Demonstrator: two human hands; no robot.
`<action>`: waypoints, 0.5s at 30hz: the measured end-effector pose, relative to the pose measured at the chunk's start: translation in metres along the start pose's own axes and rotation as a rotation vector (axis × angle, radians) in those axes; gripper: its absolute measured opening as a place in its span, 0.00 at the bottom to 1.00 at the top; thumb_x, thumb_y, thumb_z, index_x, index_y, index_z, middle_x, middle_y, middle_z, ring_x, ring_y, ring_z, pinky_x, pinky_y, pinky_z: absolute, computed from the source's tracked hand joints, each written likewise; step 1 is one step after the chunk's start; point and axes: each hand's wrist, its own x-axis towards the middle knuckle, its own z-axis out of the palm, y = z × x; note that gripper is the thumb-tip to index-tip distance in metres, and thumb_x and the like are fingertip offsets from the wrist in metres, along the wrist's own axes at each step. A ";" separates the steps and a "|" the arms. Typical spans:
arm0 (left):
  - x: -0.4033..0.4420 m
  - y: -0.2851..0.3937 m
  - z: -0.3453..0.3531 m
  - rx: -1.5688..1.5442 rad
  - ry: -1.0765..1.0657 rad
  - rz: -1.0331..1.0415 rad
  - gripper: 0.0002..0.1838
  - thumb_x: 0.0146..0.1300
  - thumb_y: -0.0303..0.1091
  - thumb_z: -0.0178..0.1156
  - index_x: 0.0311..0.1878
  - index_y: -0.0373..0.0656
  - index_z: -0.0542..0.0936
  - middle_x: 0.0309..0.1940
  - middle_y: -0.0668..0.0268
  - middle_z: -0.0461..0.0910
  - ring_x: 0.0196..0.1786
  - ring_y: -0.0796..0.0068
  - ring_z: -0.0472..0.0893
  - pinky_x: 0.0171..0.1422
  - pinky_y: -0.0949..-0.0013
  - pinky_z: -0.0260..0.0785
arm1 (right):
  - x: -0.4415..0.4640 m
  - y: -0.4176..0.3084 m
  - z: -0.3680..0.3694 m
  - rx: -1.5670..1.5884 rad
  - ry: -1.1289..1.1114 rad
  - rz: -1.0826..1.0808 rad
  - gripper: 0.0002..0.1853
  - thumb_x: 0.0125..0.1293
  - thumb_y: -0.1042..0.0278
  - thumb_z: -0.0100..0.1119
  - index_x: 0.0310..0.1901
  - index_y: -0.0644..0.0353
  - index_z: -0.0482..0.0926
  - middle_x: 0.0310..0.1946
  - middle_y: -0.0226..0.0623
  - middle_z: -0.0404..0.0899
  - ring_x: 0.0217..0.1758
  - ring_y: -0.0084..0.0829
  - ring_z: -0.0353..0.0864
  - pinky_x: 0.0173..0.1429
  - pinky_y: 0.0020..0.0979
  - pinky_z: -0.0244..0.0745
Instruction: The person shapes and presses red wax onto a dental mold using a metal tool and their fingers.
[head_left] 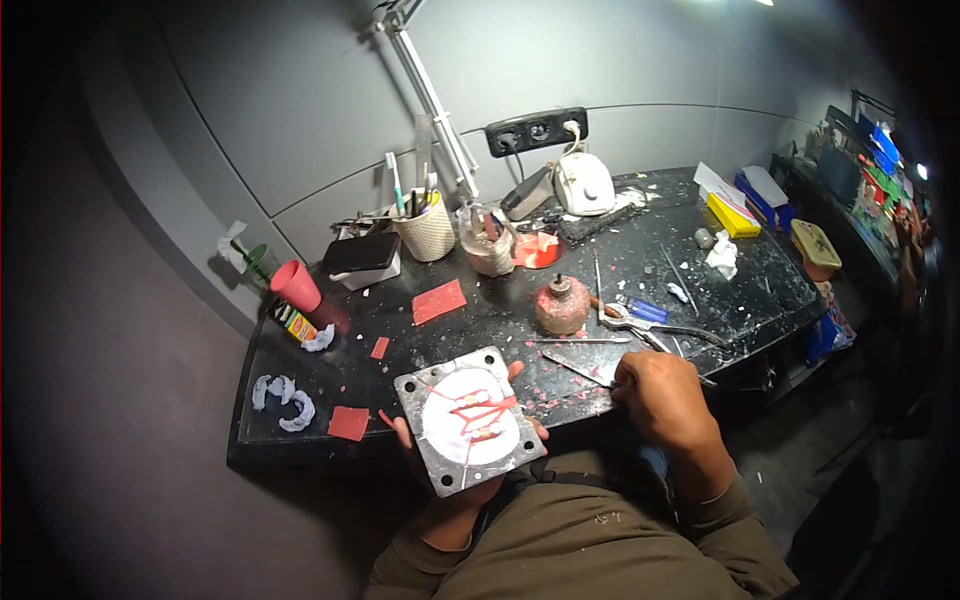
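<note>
My left hand [403, 434] holds a square metal dental flask half [437, 466] from below, with the thumb and fingers around its edges. White plaster [447, 428] fills its round middle, with red wax strips [490, 411] and small tooth-coloured pieces on it. At the front edge of the bench, my right hand [660, 395] is closed, knuckles up. Its fingertips pinch the handle end of a thin metal wax knife [574, 367], whose blade points left along the bench. Red wax crumbs lie around the blade.
Behind the knife stand a red-stained spirit burner [562, 306], pliers [660, 323] and a blue lighter [648, 309]. Red wax sheets [439, 301] and white horseshoe-shaped pieces [296, 411] lie left. A pink cup [296, 285], brush pot [426, 228] and glass jar [487, 245] stand farther back.
</note>
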 end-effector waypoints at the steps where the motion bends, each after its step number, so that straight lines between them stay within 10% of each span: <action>1: 0.000 0.000 0.002 -0.026 0.016 -0.015 0.68 0.60 0.89 0.49 0.88 0.43 0.47 0.84 0.36 0.54 0.52 0.17 0.82 0.53 0.25 0.81 | 0.001 0.001 0.002 0.025 0.012 0.015 0.07 0.62 0.70 0.72 0.36 0.62 0.84 0.35 0.50 0.86 0.42 0.54 0.87 0.48 0.52 0.79; 15: 0.000 0.003 0.012 0.001 -0.009 -0.018 0.67 0.61 0.87 0.53 0.88 0.44 0.49 0.83 0.35 0.55 0.51 0.18 0.83 0.51 0.28 0.82 | 0.007 0.006 0.000 -0.151 0.382 0.010 0.05 0.61 0.79 0.67 0.36 0.58 0.89 0.35 0.38 0.75 0.46 0.43 0.76 0.53 0.43 0.68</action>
